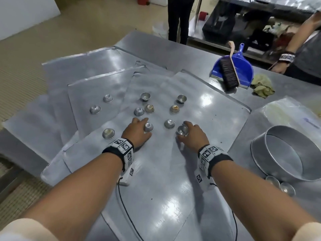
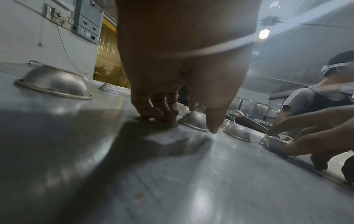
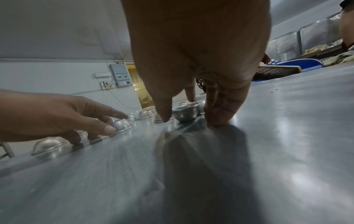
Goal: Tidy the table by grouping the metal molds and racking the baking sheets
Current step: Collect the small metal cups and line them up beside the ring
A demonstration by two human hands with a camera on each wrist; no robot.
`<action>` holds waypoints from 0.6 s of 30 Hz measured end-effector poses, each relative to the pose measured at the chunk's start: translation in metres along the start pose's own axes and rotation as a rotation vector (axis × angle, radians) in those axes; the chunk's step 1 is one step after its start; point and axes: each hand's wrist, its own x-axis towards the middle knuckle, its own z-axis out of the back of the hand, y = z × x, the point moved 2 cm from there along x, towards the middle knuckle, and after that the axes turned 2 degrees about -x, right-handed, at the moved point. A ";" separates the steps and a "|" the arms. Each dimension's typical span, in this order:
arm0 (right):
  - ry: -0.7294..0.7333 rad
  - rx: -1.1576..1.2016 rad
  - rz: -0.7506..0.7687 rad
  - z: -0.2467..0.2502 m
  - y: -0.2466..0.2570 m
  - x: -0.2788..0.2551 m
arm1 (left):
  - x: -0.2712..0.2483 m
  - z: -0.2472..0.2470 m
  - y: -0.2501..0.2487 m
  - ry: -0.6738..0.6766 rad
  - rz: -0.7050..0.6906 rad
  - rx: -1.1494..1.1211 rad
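Several small round metal molds lie scattered on overlapping flat baking sheets [image 1: 173, 180]. My left hand [image 1: 147, 127] pinches an upside-down mold [image 1: 149, 126] between thumb and index finger; in the left wrist view the dome [image 2: 193, 121] sits on the sheet between them. My right hand [image 1: 182, 131] curls round an upright mold [image 1: 181, 129], its thumb in front and its index finger on the far rim. In the right wrist view this cup [image 3: 184, 114] stands on the sheet. Another inverted mold [image 1: 169, 123] lies between the two hands.
A large round cake ring [image 1: 284, 153] stands at the right with two molds [image 1: 279, 184] beside it. A blue dustpan with a brush [image 1: 232, 68], a crumpled cloth [image 1: 262, 86] and another person's hand [image 1: 281, 65] are at the far right. The sheets overhang the table's left edge.
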 end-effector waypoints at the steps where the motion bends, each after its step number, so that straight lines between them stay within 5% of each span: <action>1: -0.008 0.005 -0.008 -0.001 0.000 0.000 | 0.001 0.000 0.000 0.004 -0.012 0.018; 18: -0.078 0.074 0.025 -0.020 0.008 -0.031 | -0.017 -0.007 -0.018 0.038 -0.146 0.026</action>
